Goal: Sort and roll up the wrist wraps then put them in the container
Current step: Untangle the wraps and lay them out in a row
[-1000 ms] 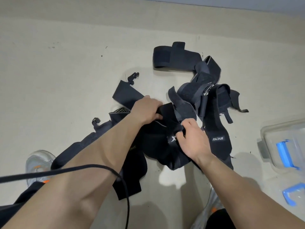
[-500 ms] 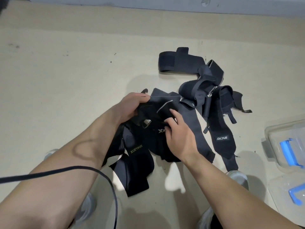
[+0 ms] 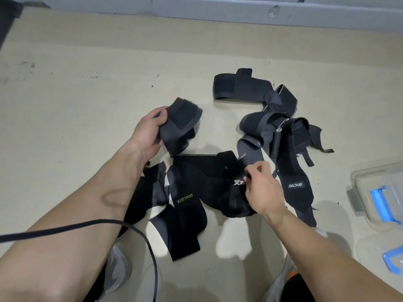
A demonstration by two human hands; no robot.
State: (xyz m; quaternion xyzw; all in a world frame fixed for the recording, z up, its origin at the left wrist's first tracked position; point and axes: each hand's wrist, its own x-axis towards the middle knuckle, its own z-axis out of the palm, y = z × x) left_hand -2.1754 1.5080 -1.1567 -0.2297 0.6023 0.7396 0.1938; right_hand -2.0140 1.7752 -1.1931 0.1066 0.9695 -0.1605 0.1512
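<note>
Head view shows us the left hand (image 3: 148, 131) curled round one end of a black fabric wrist wrap (image 3: 181, 123), thumb on top, holding that end lifted off the beige floor (image 3: 87, 83). The right hand (image 3: 261, 190) pinches black cloth beside a white X logo, nearer to us. Whether that is the other end of the same wrap or another lying across it we cannot tell, since the dark cloth overlaps. Between the forearms lies a second black wrap with yellow XUEYING lettering (image 3: 185, 216), partly folded on the floor. Further right sits a tangled heap of dark grey and black wrist wraps (image 3: 283, 136), none rolled, their straps crossing. At the right edge stands the clear plastic container with blue latches (image 3: 381, 192), well apart from both hands, with no wrap in the part we can see. A thin black cable (image 3: 76, 228) crosses the left forearm. We judge the step to be sorting, pulling one wrap free, with the task barely begun. Next we would draw the held wrap clear, lay it straight and roll it tightly from one end, minding fastener patches that may snag its neighbours.
</note>
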